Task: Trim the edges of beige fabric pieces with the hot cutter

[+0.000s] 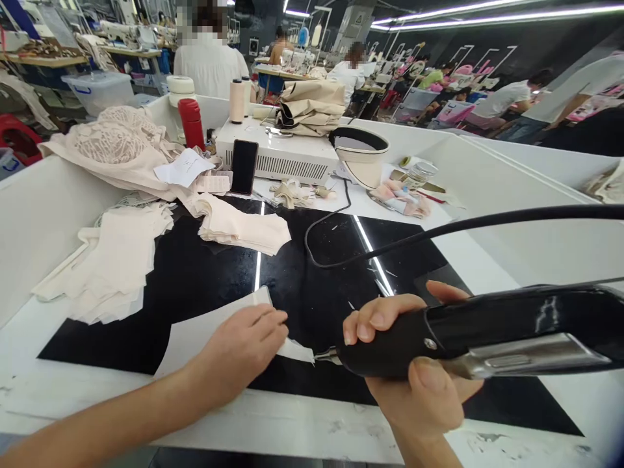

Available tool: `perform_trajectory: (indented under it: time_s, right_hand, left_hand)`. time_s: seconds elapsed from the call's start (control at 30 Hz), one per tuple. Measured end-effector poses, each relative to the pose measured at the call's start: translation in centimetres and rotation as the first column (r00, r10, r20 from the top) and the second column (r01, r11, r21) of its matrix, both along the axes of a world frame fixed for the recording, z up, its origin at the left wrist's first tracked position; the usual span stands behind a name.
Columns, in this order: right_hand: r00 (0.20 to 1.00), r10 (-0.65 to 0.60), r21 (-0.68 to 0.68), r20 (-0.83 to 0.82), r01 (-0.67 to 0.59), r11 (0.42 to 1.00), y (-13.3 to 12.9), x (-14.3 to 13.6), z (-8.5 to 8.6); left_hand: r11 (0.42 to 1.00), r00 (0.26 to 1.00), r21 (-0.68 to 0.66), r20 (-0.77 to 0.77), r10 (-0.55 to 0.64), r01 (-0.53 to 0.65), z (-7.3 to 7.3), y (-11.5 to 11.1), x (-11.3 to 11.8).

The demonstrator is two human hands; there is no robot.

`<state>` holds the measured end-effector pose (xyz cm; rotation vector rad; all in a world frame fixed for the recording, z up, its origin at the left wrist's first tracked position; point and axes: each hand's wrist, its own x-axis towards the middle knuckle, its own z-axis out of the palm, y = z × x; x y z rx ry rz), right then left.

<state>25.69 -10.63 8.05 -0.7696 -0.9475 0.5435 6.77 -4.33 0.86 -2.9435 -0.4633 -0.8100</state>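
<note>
- Your left hand [241, 348] lay on the pale cloth [197, 333], its fingers bent and close together; whether they pinched the cloth or only pressed it could not be told.
- Your right hand [429, 400] grasped the black tool [492, 318], fingers wrapped around its front part and thumb beside the silver lever [536, 356].
- The tool's metal tip [331, 355] pointed left, right at the cloth's narrow end.
- The cloth rested on the black mat [302, 296], which covered much of the white table [209, 422].
- One cloth stack [119, 260] sat at the mat's left side, another [238, 224] near its far edge.
- Beyond the mat, a phone [244, 166] leaned upright against a vented white box [292, 170].
- A black cord [324, 265] looped over the mat toward the box.
</note>
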Motion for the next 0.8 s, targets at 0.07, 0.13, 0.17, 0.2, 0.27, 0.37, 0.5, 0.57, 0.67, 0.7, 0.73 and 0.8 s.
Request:
perform_trajectory:
  time_s: [0.07,0.13,0.17,0.2,0.27,0.37,0.5,0.57,0.67,0.7,0.73,0.8]
  right_hand:
    - [1.0,0.004,-0.003,0.005,-0.004,1.0,-0.2,0.0,-0.1]
    - [1.0,0.01,0.002,0.006,-0.01,1.0,-0.4,0.1,-0.3]
    - [1.0,0.016,0.005,0.006,-0.016,1.0,-0.4,0.1,-0.4]
    - [1.0,0.024,0.007,0.007,-0.024,1.0,-0.5,0.1,-0.5]
    - [0.999,0.04,0.019,0.014,-0.041,0.999,-0.5,0.1,-0.7]
    - [0.998,0.052,0.032,0.023,-0.052,0.998,-0.6,0.0,-0.9]
    - [0.998,0.063,0.057,0.008,-0.063,0.996,-0.4,0.0,-1.0]
    - [0.998,0.06,0.065,0.002,-0.06,0.996,-0.2,0.0,-1.1]
    - [0.999,0.041,0.07,-0.005,-0.041,0.997,-0.1,0.1,-1.3]
    - [0.999,0.039,0.073,-0.008,-0.038,0.997,-0.1,0.1,-1.3]
    - [0.999,0.039,0.077,-0.01,-0.038,0.996,-0.1,0.1,-1.4]
    - [0.999,0.044,0.09,-0.009,-0.043,0.995,-0.1,0.1,-1.4]
  left_hand:
    - [0.994,0.994,-0.05,0.039,-0.1,0.102,0.3,-0.9,0.3]
    - [0.986,0.988,-0.067,0.038,-0.152,0.154,0.4,-1.5,0.7]
    - [0.985,0.987,-0.065,0.035,-0.158,0.16,0.3,-1.7,1.0]
    - [0.986,0.988,-0.063,0.032,-0.151,0.153,0.2,-1.8,1.3]
    - [0.99,0.992,-0.078,0.033,-0.118,0.12,-0.2,-1.6,1.8]
    - [0.989,0.995,-0.115,0.032,-0.09,0.093,-0.7,-1.1,2.4]
    - [0.989,0.995,-0.112,0.003,-0.101,0.101,-1.0,-0.7,2.6]
    - [0.99,0.997,-0.117,0.03,-0.069,0.072,-0.9,-0.7,2.5]
    - [0.996,0.998,-0.087,0.066,0.001,0.005,-0.9,-0.9,2.6]
    - [0.998,0.998,-0.065,0.057,0.01,-0.006,-0.9,-1.0,2.6]
    - [0.999,0.999,-0.043,0.036,0.012,-0.01,-1.0,-1.1,2.6]
    - [1.0,1.0,-0.011,-0.007,0.001,-0.001,-1.1,-1.4,2.5]
